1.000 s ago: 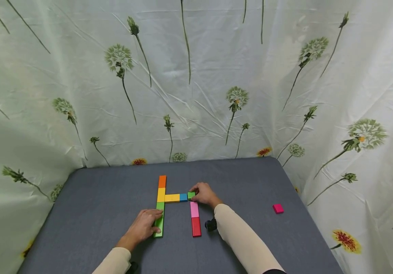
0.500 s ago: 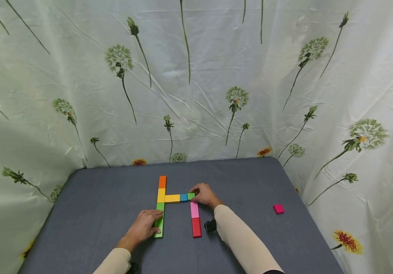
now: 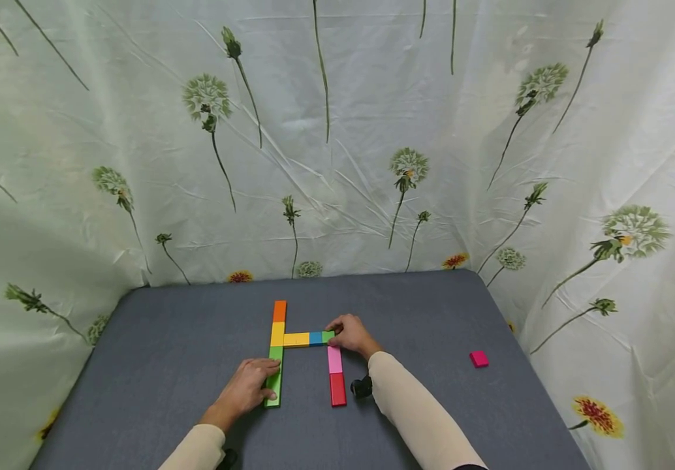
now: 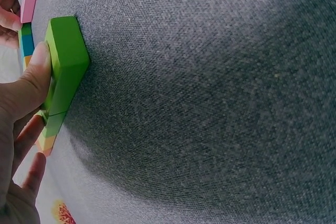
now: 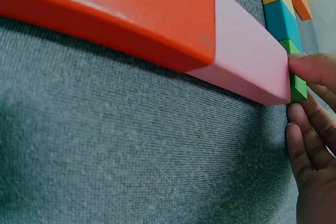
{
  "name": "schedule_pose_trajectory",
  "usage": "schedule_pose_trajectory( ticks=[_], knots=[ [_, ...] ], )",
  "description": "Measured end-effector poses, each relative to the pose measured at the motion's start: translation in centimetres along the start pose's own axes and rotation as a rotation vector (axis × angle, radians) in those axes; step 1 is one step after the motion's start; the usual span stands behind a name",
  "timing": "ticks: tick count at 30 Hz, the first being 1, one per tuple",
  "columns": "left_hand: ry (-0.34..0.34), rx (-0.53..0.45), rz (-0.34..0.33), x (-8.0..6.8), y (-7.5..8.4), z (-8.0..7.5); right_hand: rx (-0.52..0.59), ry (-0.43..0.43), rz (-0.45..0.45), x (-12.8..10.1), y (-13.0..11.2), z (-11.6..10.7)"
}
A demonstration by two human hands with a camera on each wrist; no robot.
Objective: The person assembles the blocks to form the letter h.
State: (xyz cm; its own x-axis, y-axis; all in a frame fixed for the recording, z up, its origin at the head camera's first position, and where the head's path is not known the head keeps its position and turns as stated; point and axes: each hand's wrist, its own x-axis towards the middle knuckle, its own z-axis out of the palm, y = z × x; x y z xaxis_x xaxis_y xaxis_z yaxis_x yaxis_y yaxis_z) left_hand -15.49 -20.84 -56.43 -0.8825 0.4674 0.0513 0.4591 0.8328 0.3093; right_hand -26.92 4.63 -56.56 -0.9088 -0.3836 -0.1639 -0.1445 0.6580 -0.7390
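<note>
Dandelion-printed cloth hangs behind and beside the grey fabric tabletop we are working at. Our right hand has thumb and fingertips pinched on the small green square block at the right end of the crossbar; the right wrist view shows a fingertip pressed against it, just beyond the pink rectangular block. Our left hand lies nearly flat, fingers relaxed, thumb pressing the side of the long green block without gripping it. Outward from the pinched block run the blue square block and the yellow rectangular block, meeting a column of yellow and orange blocks above the long green one. The red rectangular block touches the pink one's near end. Well apart to the right lies a magenta square block.
</note>
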Motion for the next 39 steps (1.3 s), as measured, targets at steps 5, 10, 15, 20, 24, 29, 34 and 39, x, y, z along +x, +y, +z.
schedule_pose_trajectory(
  ticks=[5, 10, 15, 20, 24, 29, 34, 39],
  knots=[
    [-0.001, 0.004, 0.007, 0.2, 0.0, 0.0, 0.019, 0.008, 0.004, -0.2, 0.1, -0.2],
    [-0.005, 0.0, 0.008, 0.3, 0.0, 0.0, 0.048, 0.013, -0.002, -0.4, 0.2, -0.4],
    [-0.002, 0.005, 0.019, 0.4, 0.1, 0.1, 0.086, 0.015, -0.014, -0.5, 0.7, -0.9],
    [0.005, 0.02, 0.025, 0.5, 0.1, 0.1, 0.15, 0.086, -0.005, -1.1, 2.0, -2.5],
    [0.013, 0.019, 0.037, 0.5, 0.0, 0.2, 0.173, 0.177, 0.048, -2.2, 3.9, -4.6],
    [0.015, 0.028, 0.044, 0.3, -0.3, 0.5, 0.185, 0.266, 0.116, -4.2, 6.8, -7.6],
    [0.01, 0.018, 0.035, 0.0, -0.5, 0.5, 0.182, 0.329, 0.134, -6.7, 9.9, -10.3],
    [0.0, -0.002, 0.019, 0.0, -0.4, 0.4, 0.131, 0.378, 0.157, -9.4, 12.7, -12.8]
  ],
)
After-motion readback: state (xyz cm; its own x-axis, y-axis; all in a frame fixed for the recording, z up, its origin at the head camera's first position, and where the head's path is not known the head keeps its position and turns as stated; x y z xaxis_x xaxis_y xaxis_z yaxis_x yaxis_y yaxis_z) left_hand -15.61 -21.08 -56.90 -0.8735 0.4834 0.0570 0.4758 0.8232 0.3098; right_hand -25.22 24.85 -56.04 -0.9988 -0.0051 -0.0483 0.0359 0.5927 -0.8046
